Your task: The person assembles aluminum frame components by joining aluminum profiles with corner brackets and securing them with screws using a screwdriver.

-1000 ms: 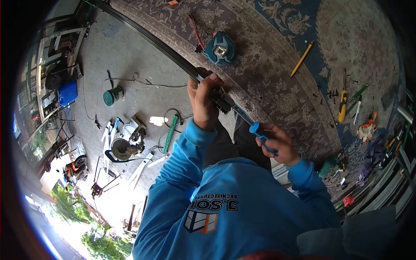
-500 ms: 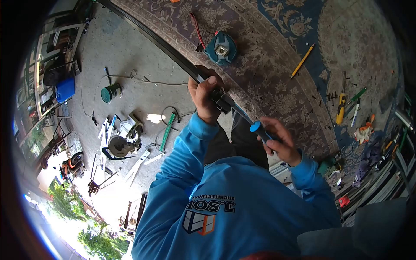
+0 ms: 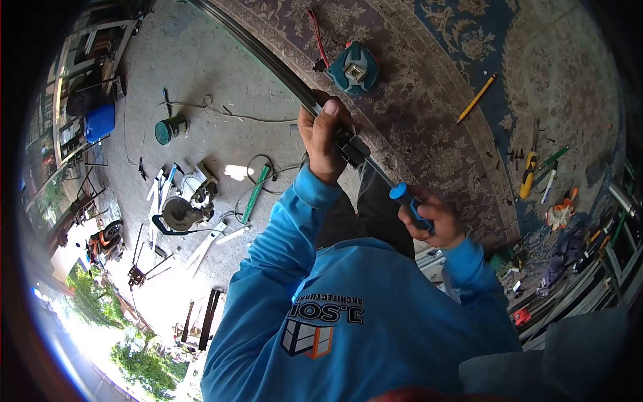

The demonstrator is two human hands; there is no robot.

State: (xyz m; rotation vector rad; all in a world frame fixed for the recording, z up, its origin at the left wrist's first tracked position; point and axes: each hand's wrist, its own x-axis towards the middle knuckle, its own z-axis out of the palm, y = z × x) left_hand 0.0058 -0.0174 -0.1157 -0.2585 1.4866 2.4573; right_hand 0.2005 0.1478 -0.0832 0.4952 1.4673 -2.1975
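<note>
A long dark metal profile (image 3: 268, 60) runs down from the top edge into my left hand (image 3: 325, 134), whose fingers are wrapped round its end. A small black fitting (image 3: 353, 148) sits at that end, beside my left thumb. My right hand (image 3: 434, 220) grips a screwdriver (image 3: 406, 199) by its blue and black handle. The screwdriver's shaft points up and left to the black fitting; its tip is hidden there.
A tape measure (image 3: 355, 70) and a pencil (image 3: 477, 98) lie on the patterned carpet (image 3: 429, 134). At the right are a yellow screwdriver (image 3: 528, 175) and metal strips. On the concrete at the left are a green can (image 3: 170, 129), a power saw (image 3: 179, 213) and a green level (image 3: 256, 193).
My left hand, the profile and the fitting sit slightly further right in view. The screwdriver handle has tilted more steeply, and my right fingers have shifted on it.
</note>
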